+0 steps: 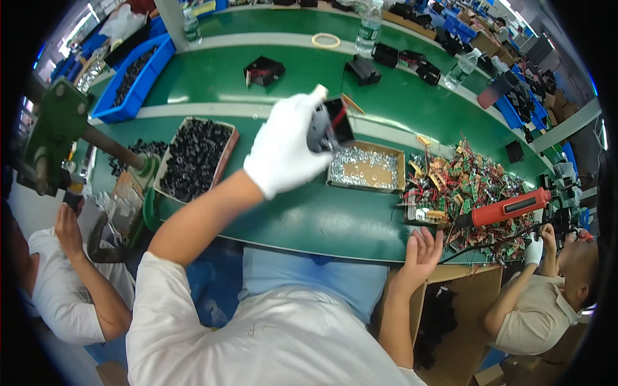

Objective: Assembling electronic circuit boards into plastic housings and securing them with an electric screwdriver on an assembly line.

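Note:
My left hand [286, 147], in a white glove, is raised over the middle of the bench and closed round a black plastic housing [339, 122] with red wires showing inside. Just past it, a shallow box [335, 181] holds small shiny metal pieces. My bare right hand [421, 253] rests palm up at the bench's front edge, fingers loosely apart and nothing in them. Close by it lies a large heap of wired circuit boards [473, 172], with a red-handled power screwdriver [512, 207] above its near side.
A box of small black parts [195, 161] stands left, beside a green hand press [58, 122]. Several black housings [264, 71] and bottles [369, 29] stand farther back, near a blue bin [135, 80]. A cardboard box [473, 289] is below right. Co-workers [71, 283] sit on both sides.

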{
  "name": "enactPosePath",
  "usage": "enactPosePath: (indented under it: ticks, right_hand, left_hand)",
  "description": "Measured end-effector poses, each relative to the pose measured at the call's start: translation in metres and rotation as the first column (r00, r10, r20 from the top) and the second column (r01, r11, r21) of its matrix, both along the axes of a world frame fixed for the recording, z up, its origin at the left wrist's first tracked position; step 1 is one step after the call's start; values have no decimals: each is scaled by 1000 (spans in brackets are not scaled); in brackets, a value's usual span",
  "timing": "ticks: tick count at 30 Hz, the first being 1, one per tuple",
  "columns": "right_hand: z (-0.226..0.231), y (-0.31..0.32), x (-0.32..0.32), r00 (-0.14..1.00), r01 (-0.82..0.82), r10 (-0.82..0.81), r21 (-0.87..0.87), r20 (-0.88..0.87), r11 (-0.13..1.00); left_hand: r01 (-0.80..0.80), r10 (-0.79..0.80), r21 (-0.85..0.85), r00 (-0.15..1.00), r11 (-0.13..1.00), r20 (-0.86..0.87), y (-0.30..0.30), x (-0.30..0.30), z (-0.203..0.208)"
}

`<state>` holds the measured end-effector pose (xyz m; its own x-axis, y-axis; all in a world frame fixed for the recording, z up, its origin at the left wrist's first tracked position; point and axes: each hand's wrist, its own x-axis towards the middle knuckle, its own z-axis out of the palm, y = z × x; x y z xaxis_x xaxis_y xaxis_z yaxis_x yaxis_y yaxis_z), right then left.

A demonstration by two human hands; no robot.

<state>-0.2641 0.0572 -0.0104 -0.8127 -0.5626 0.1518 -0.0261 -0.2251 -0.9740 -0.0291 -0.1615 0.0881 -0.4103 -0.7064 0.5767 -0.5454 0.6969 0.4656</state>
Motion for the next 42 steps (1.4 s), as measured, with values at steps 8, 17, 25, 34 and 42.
enactPosePath:
  ticks: [8, 17, 25, 34, 42]
  right_hand:
    - [-53, 8, -8, 973, -40, 73, 155, -217, 987]
    - [-55, -4, -1, 813, 89, 36, 185, -581, 979]
    - [-59, -5, 2, 689, 139, -20, 105, -724, 985]
    - [23, -20, 19, 978, -42, 36, -25, -208, 999]
    - [37, -21, 19, 839, -427, 459, 170, -292, 888]
  left_hand:
    - [-10, 13, -22, 991, 1000, 132, -100, -16, -7]
    - [-381, 425, -208, 675, 901, 603, -213, -35, -31]
    - [83, 202, -408, 771, 909, 605, -278, -106, -63]
    - [529, -569, 543, 815, 652, -110, -101, -109, 33]
    - [539, -509, 305, 842, 785, -179, 83, -37, 8]
